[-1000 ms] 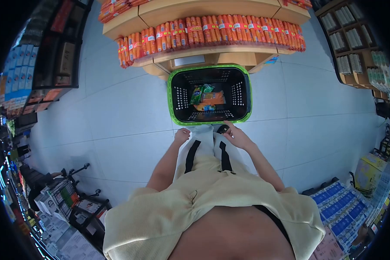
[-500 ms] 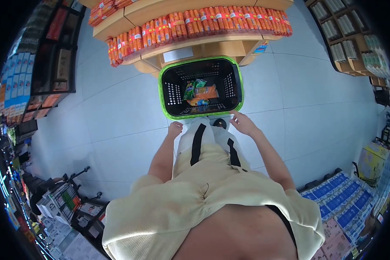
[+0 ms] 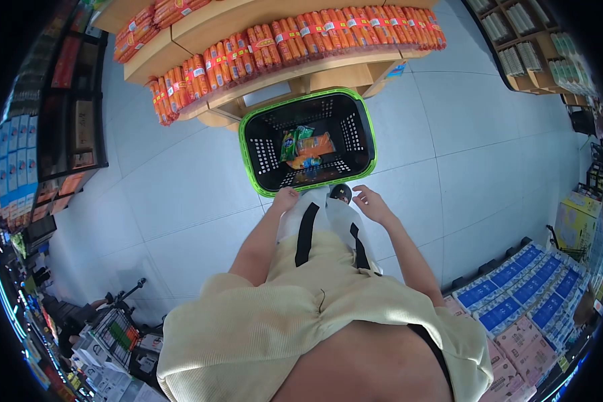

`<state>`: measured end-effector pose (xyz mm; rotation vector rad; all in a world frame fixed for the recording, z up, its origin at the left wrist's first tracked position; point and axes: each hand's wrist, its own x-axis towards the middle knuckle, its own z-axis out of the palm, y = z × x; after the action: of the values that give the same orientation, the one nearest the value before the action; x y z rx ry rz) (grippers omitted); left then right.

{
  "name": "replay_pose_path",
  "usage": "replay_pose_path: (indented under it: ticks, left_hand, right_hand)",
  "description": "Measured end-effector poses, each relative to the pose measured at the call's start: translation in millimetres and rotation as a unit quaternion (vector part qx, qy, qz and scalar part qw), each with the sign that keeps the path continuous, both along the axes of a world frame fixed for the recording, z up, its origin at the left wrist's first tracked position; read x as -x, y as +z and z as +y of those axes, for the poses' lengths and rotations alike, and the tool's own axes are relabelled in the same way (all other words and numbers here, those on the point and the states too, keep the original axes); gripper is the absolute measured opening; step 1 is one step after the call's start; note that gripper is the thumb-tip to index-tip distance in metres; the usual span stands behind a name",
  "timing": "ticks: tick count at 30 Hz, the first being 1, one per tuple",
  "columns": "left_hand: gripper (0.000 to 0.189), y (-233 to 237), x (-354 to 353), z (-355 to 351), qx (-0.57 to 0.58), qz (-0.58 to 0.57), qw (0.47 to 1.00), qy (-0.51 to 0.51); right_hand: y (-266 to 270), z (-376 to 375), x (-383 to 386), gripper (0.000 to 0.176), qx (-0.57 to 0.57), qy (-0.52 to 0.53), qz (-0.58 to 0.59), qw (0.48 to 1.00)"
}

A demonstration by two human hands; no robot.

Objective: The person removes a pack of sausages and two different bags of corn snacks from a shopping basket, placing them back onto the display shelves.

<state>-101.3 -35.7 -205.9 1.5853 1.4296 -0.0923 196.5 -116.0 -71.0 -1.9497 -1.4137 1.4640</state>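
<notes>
A black basket with a bright green rim point(image 3: 251, 175) stands on the floor in front of my feet. Inside lie a green packet point(image 3: 289, 145), an orange packet point(image 3: 316, 144) and an orange-and-blue packet point(image 3: 305, 162). My left hand point(image 3: 286, 198), its fingers curled, is just below the basket's near rim, beside my leg; whether it touches the rim or holds anything cannot be made out. My right hand point(image 3: 372, 203) hangs by the near right corner with its fingers apart and nothing in them.
A curved wooden shelf point(image 3: 275, 78) with rows of orange-red packs point(image 3: 264, 45) stands behind the basket. Dark shelving point(image 3: 70, 127) is at the left, a rack point(image 3: 526, 50) at the upper right. Blue-and-white packs point(image 3: 516, 285) are stacked lower right; a cart point(image 3: 117, 331) is lower left.
The view has turned slightly, so the basket and shelf appear tilted. My left hand has come in towards my legs; my right hand sits slightly lower, away from the rim.
</notes>
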Motion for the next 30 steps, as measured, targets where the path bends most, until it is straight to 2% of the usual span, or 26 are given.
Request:
replay_pose_path:
  ticks: [3,7,9,10,11,12,14,15,17,20,21,22,23,24,25,26,27,29,30]
  left_hand:
    - [0.015,-28,21,7,0.043,-0.016,0.999,0.023]
    - [0.015,-41,40,12,0.040,0.017,0.999,0.020]
    - [0.012,-51,43,13,-0.045,0.022,0.998,0.036]
    - [0.012,-54,39,19,-0.045,0.025,0.998,0.035]
    - [0.011,-60,32,27,-0.083,0.003,0.994,0.069]
    - [0.011,-68,30,29,-0.115,-0.015,0.988,0.097]
    - [0.011,-95,23,40,-0.118,-0.037,0.988,0.092]
    - [0.013,-116,18,49,-0.126,-0.066,0.985,0.097]
    - [0.014,-155,11,65,-0.112,-0.043,0.991,0.061]
    - [0.025,-241,7,87,-0.067,0.072,0.991,-0.093]
    - [0.025,-253,2,91,-0.067,0.072,0.991,-0.094]
    - [0.029,-262,-5,96,-0.033,0.133,0.980,-0.141]
    - [0.033,-270,-13,103,0.001,0.193,0.963,-0.188]
    - [0.046,-308,-10,110,0.046,0.177,0.954,-0.237]
    - [0.046,-327,-13,115,0.044,0.175,0.954,-0.239]
    - [0.051,-346,-17,117,0.076,0.199,0.942,-0.261]
    - [0.057,-361,-22,119,0.107,0.223,0.927,-0.282]
    - [0.061,-370,-28,115,0.120,0.218,0.930,-0.271]
    - [0.059,-385,-29,111,0.081,0.255,0.929,-0.254]
  right_hand:
    - [-37,6,13,0.036,-0.010,-0.026,0.012,1.000]
    - [-75,20,19,0.034,0.047,-0.033,-0.020,0.998]
    - [-91,24,21,0.033,-0.013,-0.039,0.005,0.999]
    - [-97,30,21,0.029,-0.003,-0.039,0.007,0.999]
    - [-106,39,18,0.029,-0.003,-0.042,0.010,0.999]
    - [-122,43,19,0.026,-0.049,-0.038,-0.007,0.998]
    - [-163,47,22,0.020,-0.136,-0.054,-0.027,0.989]
    - [-178,52,24,0.020,-0.136,-0.062,-0.028,0.988]
    - [-207,66,27,0.020,-0.155,-0.059,-0.149,0.975]
    - [-259,83,30,0.021,-0.121,-0.026,-0.186,0.975]
    - [-274,88,31,0.023,-0.101,0.004,-0.209,0.973]
    - [-287,94,32,0.028,-0.053,0.016,-0.204,0.977]
    - [-299,100,33,0.028,-0.054,0.014,-0.204,0.977]
    - [-306,106,34,0.031,0.004,0.032,-0.213,0.976]
    - [-319,110,33,0.034,0.062,0.049,-0.222,0.972]
    - [-331,114,29,0.039,0.070,0.044,-0.169,0.982]
    - [-339,117,29,0.039,0.070,0.041,-0.173,0.982]
    - [-340,116,36,0.040,0.104,0.136,-0.280,0.945]
    - [-338,118,33,0.040,0.104,0.177,-0.274,0.940]
